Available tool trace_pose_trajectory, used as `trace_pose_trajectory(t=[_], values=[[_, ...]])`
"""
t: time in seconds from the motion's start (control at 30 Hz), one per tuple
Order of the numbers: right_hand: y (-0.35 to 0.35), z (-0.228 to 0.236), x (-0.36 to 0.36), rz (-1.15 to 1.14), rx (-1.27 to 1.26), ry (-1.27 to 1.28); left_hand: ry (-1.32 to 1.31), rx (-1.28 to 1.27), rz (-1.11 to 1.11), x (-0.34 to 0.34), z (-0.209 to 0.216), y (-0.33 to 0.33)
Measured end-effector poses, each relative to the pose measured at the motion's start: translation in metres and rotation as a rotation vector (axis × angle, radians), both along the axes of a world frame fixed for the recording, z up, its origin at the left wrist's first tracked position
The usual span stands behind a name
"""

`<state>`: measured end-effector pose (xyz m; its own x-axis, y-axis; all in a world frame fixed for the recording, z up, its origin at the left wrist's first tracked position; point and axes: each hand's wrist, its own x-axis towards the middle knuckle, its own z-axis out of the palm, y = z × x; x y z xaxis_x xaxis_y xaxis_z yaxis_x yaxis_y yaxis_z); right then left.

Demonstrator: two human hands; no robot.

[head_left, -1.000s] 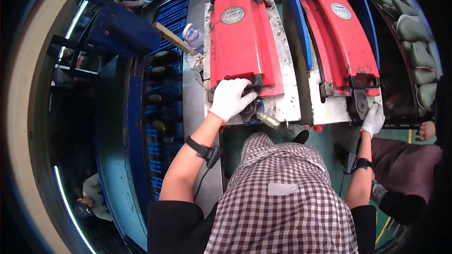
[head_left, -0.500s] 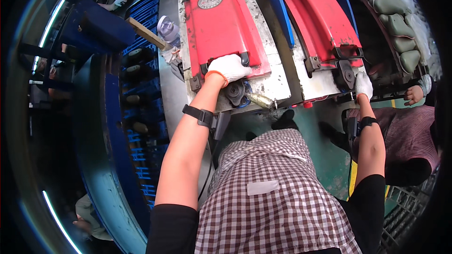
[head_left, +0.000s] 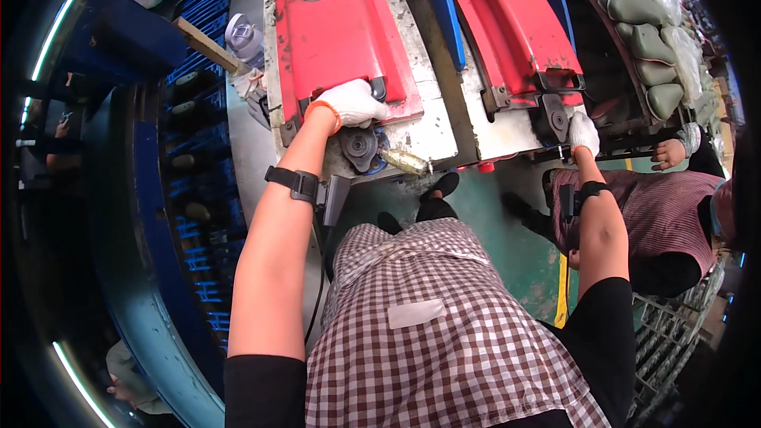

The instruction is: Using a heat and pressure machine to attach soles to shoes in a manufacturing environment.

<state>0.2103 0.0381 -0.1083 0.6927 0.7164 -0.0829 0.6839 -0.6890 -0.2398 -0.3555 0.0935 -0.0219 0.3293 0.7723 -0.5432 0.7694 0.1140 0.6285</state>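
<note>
My left hand, in a white glove with an orange cuff edge, is closed around the black handle at the front of the left red machine cover. Just below that hand sits a black round-faced fitting, with a worn cylindrical grip beside it. My right hand, also gloved, is at the front right corner of the second machine, beside its black fitting. Its fingers look curled, but what they hold is hidden. The right red cover is lowered, and its handle is free.
Blue upright panels flank the right machine. Olive-green padded pieces fill a rack at the right. A co-worker's hand is close by on that side. A clear lidded container and a wooden bar lie left.
The whole scene has shifted left and slightly up in the picture as my head turned. Both hands keep their places on the machines.
</note>
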Motion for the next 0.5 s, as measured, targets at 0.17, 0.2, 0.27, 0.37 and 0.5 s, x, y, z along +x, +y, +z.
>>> trace_pose_trajectory(t=[0.17,0.2,0.27,0.37,0.5], values=[[0.0027,0.0013,-0.0001,-0.025,-0.033,-0.02,-0.005,-0.002,0.002,0.0002,-0.0057,0.0021],[0.0028,0.001,-0.0004,-0.025,-0.01,-0.002,-0.018,-0.002,0.002,-0.0005,-0.0064,0.0026],[0.0028,0.0009,-0.0009,-0.029,0.003,0.004,-0.002,0.009,0.007,-0.0006,-0.0079,0.0029],[0.0017,0.0018,-0.0029,-0.037,0.017,0.006,0.01,0.013,-0.004,-0.0008,-0.0091,0.0029],[0.0,0.0057,-0.0071,-0.021,0.014,-0.005,0.027,-0.008,-0.023,-0.0013,-0.0071,0.0014]])
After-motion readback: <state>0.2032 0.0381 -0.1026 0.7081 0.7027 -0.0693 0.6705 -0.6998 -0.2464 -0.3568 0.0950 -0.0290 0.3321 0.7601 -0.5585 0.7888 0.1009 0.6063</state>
